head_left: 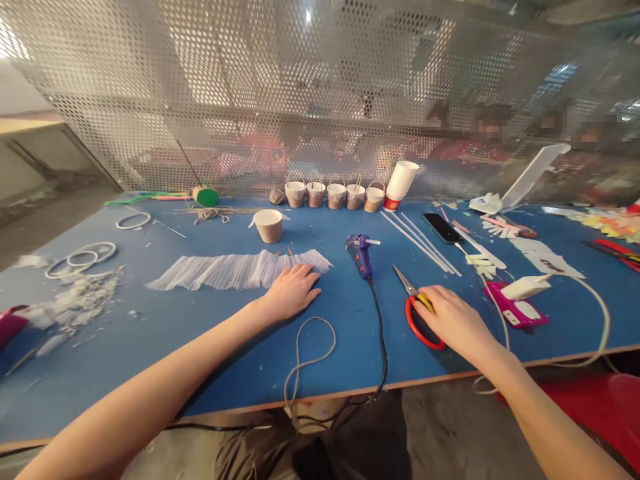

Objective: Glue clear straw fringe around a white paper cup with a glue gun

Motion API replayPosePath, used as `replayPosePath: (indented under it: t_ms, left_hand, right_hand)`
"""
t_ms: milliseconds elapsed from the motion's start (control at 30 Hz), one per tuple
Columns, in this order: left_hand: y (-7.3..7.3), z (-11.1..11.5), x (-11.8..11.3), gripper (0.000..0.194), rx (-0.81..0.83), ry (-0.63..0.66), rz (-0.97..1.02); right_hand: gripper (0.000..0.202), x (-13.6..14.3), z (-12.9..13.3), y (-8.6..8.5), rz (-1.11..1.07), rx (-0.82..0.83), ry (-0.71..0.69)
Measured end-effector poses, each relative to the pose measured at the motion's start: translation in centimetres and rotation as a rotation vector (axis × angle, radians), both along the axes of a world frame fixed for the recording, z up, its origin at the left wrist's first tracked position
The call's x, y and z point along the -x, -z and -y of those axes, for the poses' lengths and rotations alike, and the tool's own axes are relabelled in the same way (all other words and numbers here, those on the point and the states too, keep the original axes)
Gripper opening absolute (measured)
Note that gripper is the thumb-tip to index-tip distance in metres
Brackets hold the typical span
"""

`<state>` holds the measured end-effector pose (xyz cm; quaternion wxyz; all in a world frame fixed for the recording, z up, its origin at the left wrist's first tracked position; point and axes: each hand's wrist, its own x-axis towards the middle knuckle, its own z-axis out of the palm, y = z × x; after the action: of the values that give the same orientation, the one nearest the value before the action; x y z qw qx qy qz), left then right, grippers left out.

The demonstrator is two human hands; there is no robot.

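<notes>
My right hand [453, 320] lies over the red-handled scissors [417, 313], fingers curled down onto the yellow-lined loops but not yet threaded through them, so I am touching rather than gripping; the steel blades point away from my knuckles, closed and flat on the blue tabletop [350, 320]. I judge them light, rigid and a bit slick on this smooth board, best taken by the plastic loops, not the thin pointed blades. My left hand [293, 293] rests open, palm down, fingertips pressing the near end of a pleated strip of white plastic straws [240, 271] that runs away to the outside of that hand; it looks featherlight, springy and easily crushed, so flat pressure suits it better than a pinch. Between my two hands stands a purple glue gun [362, 253], its black cord [381, 347] trailing back over the table edge, and a loop of pale cord [310, 353] lies just behind my left wrist. Beyond my right fingers lie loose white straws [420, 243] and a dark phone [443, 228]. Farther ahead a row of small paper cups [335, 195] sits against the perforated metal screen [320, 87].
</notes>
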<state>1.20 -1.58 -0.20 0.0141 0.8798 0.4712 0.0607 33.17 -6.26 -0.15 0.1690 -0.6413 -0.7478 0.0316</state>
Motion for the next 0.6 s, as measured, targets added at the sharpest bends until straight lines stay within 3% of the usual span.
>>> replayPosePath:
  t_ms: [167, 267, 333, 467, 600]
  left_hand:
    - [0.1, 0.8, 0.5, 0.025, 0.013, 0.083, 0.027]
    - [0.3, 1.1, 0.9, 0.025, 0.018, 0.143, 0.062]
    - [0.5, 1.3, 1.2, 0.026, 0.017, 0.177, 0.089]
    - [0.8, 1.5, 1.8, 0.028, 0.009, 0.209, 0.142]
    - [1.1, 1.3, 2.4, 0.028, 0.015, 0.238, 0.178]
  right_hand:
    - [0.028, -1.3, 2.2, 1.2, 0.166, -0.072, -0.078]
    - [0.027, 1.3, 3.0, 0.1, 0.146, -0.223, -0.165]
    - [0.023, 4.4, 3.7, -1.1, 0.026, -0.313, -0.363]
    - [0.031, 11.1, 4.4, -2.2, -0.041, -0.118, -0.855]
    - [0.022, 14.7, 3.3, -1.2, 0.164, 0.086, -0.979]
